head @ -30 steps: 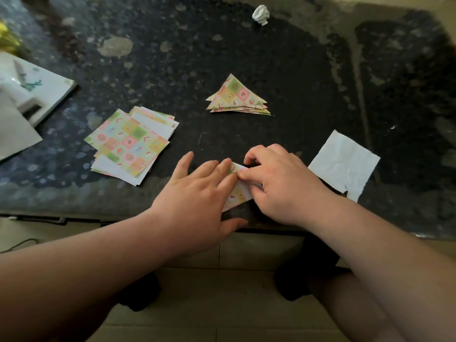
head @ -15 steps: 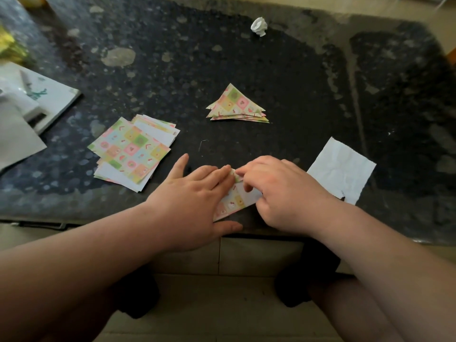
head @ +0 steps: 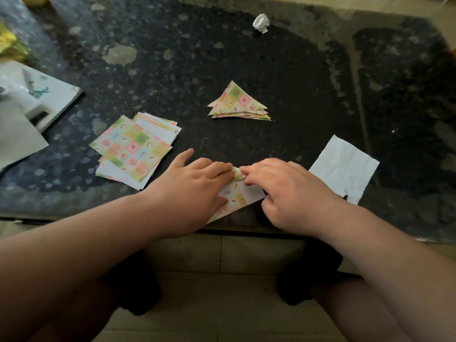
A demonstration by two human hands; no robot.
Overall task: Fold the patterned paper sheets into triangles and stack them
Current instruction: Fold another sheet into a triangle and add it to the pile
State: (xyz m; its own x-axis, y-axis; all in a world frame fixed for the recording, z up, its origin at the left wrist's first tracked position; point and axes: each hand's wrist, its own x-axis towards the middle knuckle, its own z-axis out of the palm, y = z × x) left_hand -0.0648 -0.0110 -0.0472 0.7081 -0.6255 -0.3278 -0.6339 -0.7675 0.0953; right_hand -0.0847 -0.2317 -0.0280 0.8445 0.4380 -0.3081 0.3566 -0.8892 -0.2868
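The left hand [head: 197,191] lay flat, its straight fingers pressing the pastel patterned paper sheet [head: 234,197] onto the dark speckled stone worktop [head: 246,58]. Its little finger splayed clear of the paper. The right hand [head: 286,191] had its fingers curled over the sheet's right side, with the index tip on the top corner and the thumb at the right corner, apparently pinching the edge.

Compared with 1 second before, the 2 hands had drawn slightly apart, so more of the sheet showed between them. A patterned face and a white flap were visible, and the lower edge ran slantwise to the worktop's front rim. I judge that the diagonal fold was laid and the crease was being firmed, so this triangle was nearly ready for stacking.

The sheet sat directly under and between both hands. Straight beyond them, well apart, waited the stack of folded patterned paper triangles [head: 238,102]. Beyond and left of the left hand lay the pile of unfolded patterned paper squares [head: 133,149], with many left to fold. Just right of the right hand lay a torn white paper piece [head: 343,169]. Far beyond both was a crumpled white paper ball [head: 261,22].
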